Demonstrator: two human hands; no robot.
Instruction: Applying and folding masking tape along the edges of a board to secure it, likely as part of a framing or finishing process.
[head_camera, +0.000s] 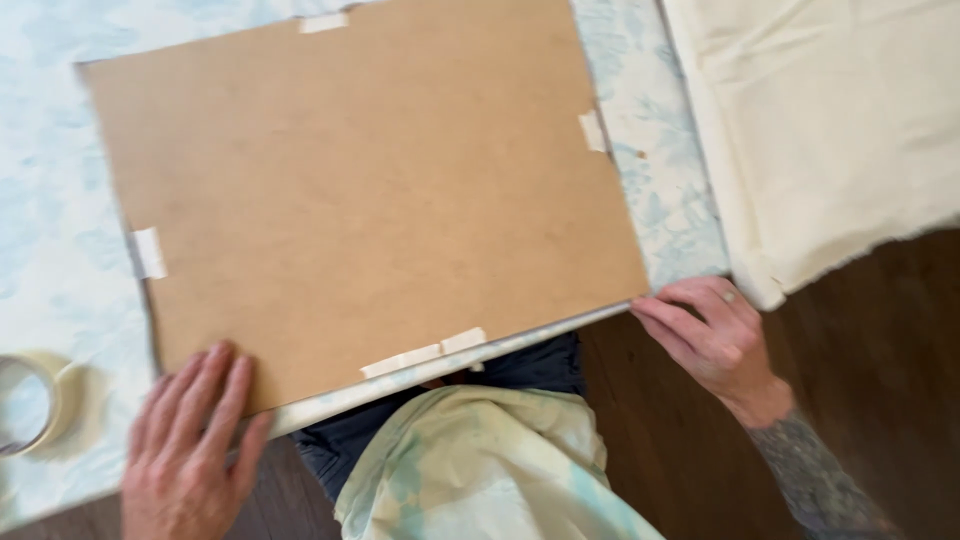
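Here, both hands — left hand (190, 445), right hand (712, 338) — flat on board (370, 190)

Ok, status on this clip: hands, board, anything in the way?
Left hand flat on brown backing board's near corner. Right hand at other near corner, on the floral fabric. Tape roll clear, far left.

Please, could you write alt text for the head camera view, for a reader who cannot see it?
A brown board, taped at its edges, lies on pale blue floral fabric. The left hand presses flat on its near corner; the right hand grips the other near corner. A tape roll lies at left.
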